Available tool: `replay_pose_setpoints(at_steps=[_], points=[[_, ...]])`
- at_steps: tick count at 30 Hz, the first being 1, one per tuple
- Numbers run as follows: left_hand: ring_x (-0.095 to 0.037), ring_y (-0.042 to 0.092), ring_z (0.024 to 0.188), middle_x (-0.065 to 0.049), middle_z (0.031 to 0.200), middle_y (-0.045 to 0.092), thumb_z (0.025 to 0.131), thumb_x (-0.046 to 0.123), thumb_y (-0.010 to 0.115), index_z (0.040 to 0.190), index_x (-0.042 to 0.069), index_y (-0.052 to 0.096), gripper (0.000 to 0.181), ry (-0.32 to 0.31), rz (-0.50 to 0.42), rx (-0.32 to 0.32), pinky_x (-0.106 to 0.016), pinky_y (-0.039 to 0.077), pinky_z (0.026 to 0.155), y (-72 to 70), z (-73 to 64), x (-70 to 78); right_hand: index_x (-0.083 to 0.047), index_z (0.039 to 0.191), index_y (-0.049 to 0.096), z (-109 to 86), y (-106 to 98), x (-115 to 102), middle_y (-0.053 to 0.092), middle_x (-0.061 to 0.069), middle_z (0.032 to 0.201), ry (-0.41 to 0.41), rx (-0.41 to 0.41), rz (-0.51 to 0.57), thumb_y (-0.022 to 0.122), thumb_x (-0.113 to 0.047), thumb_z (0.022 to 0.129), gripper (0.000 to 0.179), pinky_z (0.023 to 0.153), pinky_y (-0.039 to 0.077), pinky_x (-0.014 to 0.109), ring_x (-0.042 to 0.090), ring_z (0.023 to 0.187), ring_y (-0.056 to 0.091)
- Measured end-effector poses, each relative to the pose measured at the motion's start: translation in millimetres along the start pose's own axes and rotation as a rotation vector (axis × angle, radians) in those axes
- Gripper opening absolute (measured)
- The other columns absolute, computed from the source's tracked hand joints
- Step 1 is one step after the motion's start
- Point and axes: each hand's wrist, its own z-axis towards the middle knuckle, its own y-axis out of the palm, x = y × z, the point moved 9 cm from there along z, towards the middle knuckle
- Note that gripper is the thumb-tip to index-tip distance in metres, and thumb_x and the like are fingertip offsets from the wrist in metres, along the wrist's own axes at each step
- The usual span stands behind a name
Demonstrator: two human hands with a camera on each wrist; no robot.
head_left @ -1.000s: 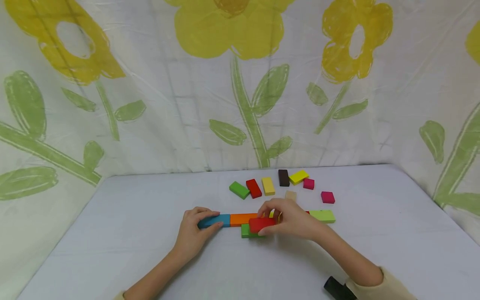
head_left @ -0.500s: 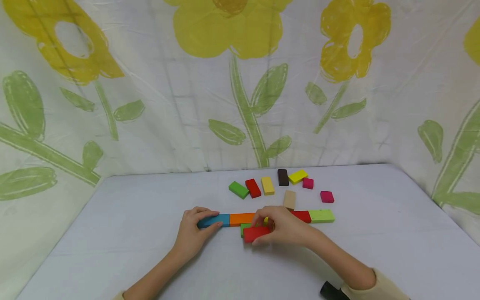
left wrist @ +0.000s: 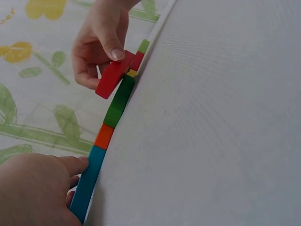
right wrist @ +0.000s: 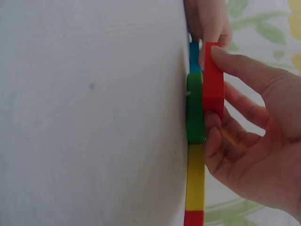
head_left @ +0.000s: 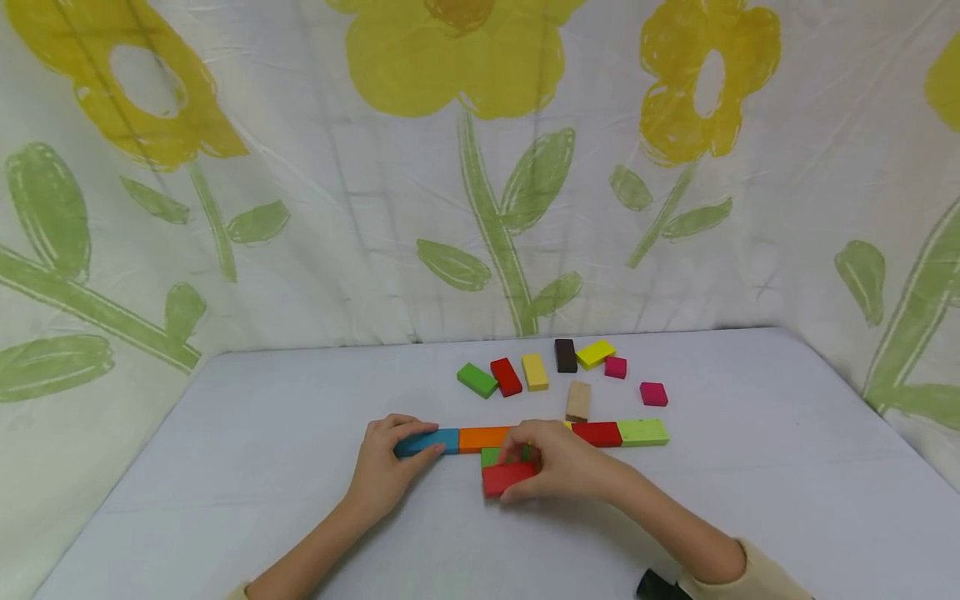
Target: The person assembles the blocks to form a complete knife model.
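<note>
My right hand (head_left: 558,462) pinches a red block (head_left: 507,480) between thumb and fingers, just on the near side of a green block (head_left: 491,457). That green block lies against the near side of a row of blocks. From the left the row runs blue, orange (head_left: 483,438), yellow (right wrist: 195,176), red (head_left: 597,434) and light green (head_left: 643,432). In the head view, my right hand covers most of the yellow one. At the row's left end, the thumb and fingers of my left hand (head_left: 384,467) grip the blue block (head_left: 448,439) from both sides.
Behind the row lie loose blocks: green (head_left: 477,380), red (head_left: 506,377), pale yellow (head_left: 536,372), dark brown (head_left: 566,356), bright yellow (head_left: 596,354), beige (head_left: 578,401) and two small pink ones (head_left: 616,367). A flower-painted cloth (head_left: 375,208) hangs behind the white table (head_left: 225,467).
My right hand has drawn the red block nearer to me and slightly left, from over the green block to its near side. The row's red block has come into view. My left hand stays put.
</note>
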Motion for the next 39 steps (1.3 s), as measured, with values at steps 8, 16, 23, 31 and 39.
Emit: replay_pose_setpoints(at_steps=[8,16,23,31,39], points=[[-0.027,0.052,0.112,-0.007,0.115,0.070,0.090,0.014,0.085,0.113,0.009,0.082,0.023,-0.005,0.001,-0.001,-0.036,0.044,0.088,-0.3,-0.6,1.6,-0.024,0.106,0.071,1.9,5,6,0.064,-0.011,0.095,-0.004,0.002,-0.007,0.089,-0.042,0.085,0.033,0.070,0.056,0.023,0.009,0.087,0.060],[-0.028,0.052,0.113,-0.007,0.115,0.070,0.090,0.014,0.085,0.113,0.009,0.082,0.023,-0.001,0.007,-0.001,-0.037,0.045,0.089,0.2,-0.5,1.3,-0.021,0.105,0.071,1.1,5,-1,0.058,-0.007,0.095,0.096,0.000,-0.084,0.091,-0.029,0.084,0.030,0.074,0.054,0.022,0.012,0.093,0.057],[-0.028,0.052,0.113,-0.007,0.115,0.070,0.090,0.015,0.085,0.113,0.009,0.082,0.023,-0.002,0.003,-0.001,-0.037,0.045,0.088,0.1,-0.4,0.1,-0.033,0.106,0.069,9.2,16,38,0.059,-0.010,0.099,0.066,0.010,-0.071,0.091,-0.047,0.081,0.036,0.072,0.056,0.024,0.011,0.095,0.058],[-0.027,0.053,0.111,-0.008,0.114,0.070,0.090,0.014,0.085,0.113,0.009,0.082,0.024,0.004,0.002,0.002,-0.037,0.044,0.088,-0.7,-0.2,1.3,-0.026,0.107,0.070,2.5,9,7,0.058,-0.006,0.100,0.051,0.003,-0.079,0.090,-0.039,0.085,0.032,0.073,0.056,0.024,0.013,0.096,0.057],[-0.028,0.053,0.111,-0.007,0.114,0.071,0.089,0.013,0.085,0.112,0.009,0.082,0.024,0.005,0.009,0.004,-0.037,0.044,0.088,-0.5,-0.1,0.8,-0.025,0.106,0.069,1.4,8,1,0.057,-0.005,0.098,0.058,0.007,-0.082,0.089,-0.040,0.085,0.032,0.073,0.055,0.024,0.014,0.095,0.057]])
